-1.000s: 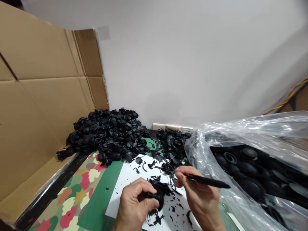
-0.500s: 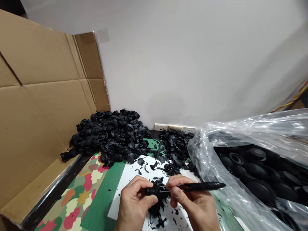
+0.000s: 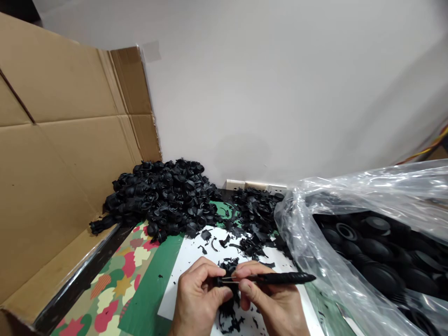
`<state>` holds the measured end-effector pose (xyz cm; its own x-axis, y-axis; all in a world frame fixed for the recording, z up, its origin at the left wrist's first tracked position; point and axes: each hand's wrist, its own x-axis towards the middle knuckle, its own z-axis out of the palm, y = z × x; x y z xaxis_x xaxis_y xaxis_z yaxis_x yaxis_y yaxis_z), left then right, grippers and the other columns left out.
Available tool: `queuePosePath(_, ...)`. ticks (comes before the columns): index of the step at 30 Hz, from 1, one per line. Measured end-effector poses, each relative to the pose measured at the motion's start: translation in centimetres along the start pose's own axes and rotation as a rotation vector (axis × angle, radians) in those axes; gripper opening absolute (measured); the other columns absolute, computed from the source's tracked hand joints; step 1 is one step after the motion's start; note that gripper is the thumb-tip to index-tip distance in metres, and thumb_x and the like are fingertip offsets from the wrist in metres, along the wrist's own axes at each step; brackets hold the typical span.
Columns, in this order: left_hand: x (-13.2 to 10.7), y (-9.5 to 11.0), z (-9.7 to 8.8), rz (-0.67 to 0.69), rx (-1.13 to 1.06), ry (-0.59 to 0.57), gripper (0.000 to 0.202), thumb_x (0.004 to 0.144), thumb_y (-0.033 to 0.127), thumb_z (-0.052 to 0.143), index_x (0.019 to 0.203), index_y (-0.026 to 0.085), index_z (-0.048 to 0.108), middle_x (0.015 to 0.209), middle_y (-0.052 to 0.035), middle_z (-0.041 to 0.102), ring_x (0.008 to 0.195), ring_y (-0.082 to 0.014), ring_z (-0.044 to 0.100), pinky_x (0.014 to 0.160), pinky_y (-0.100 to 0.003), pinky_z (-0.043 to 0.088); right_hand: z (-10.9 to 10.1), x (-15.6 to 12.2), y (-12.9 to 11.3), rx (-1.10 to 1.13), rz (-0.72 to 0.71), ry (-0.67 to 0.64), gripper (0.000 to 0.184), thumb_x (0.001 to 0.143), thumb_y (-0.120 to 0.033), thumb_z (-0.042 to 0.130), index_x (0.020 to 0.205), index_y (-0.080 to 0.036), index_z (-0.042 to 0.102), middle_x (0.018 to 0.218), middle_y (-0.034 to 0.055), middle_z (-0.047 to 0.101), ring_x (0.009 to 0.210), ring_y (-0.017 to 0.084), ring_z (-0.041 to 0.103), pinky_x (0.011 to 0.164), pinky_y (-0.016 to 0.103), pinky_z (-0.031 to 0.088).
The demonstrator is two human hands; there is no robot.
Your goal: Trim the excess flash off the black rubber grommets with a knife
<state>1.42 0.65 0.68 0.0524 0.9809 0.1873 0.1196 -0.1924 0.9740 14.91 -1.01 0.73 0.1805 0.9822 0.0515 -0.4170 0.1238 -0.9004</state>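
My left hand (image 3: 198,298) pinches a small black ribbed rubber part (image 3: 218,282) between thumb and fingers, which cover most of it. My right hand (image 3: 275,298) is closed around black-handled tweezers (image 3: 289,278), whose two thin metal prongs point left and reach the part. Whether the tips are inside the part or only against it, I cannot tell. Both hands are close together over a white sheet (image 3: 171,294), with black rubber scraps (image 3: 233,322) scattered beneath them.
Black ribbed parts (image 3: 164,196) are heaped at the back left by a cardboard panel (image 3: 77,107). A scrap pile (image 3: 259,210) lies near the wall socket strip (image 3: 255,185). On the right, a clear plastic bag (image 3: 297,224) holds more black parts (image 3: 381,280). A metal strip (image 3: 350,321) lies beside it.
My right hand and the tweezers have moved left, closer to the left hand. The prongs sit nearer each other, and the rubber part is turned and more hidden by my left fingers.
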Motion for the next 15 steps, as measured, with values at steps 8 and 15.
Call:
queuePosePath(8, -0.1, 0.0, 0.1, -0.064, -0.093, 0.017, 0.012, 0.056, 0.008, 0.071, 0.063, 0.017, 0.068, 0.063, 0.0002, 0.058, 0.056, -0.0141, 0.052, 0.051, -0.023, 0.041, -0.2, -0.2, 0.7, -0.015, -0.056, -0.059, 0.017, 0.063, -0.036, 0.077, 0.066, -0.020, 0.071, 0.070, 0.0017, 0.063, 0.042, 0.010, 0.052, 0.043, 0.024, 0.045)
queuePosePath(15, -0.4, 0.4, 0.5, -0.009, -0.055, -0.097, 0.011, 0.055, 0.006, 0.072, 0.056, 0.017, 0.068, 0.058, 0.0003, 0.056, 0.054, -0.0136, 0.050, 0.050, -0.022, 0.038, -1.7, 1.2, 0.2, -0.459, -0.513, -0.158, 0.012, 0.075, -0.031, 0.065, 0.067, -0.025, 0.071, 0.064, 0.0050, 0.066, 0.055, 0.020, 0.061, 0.049, 0.029, 0.047)
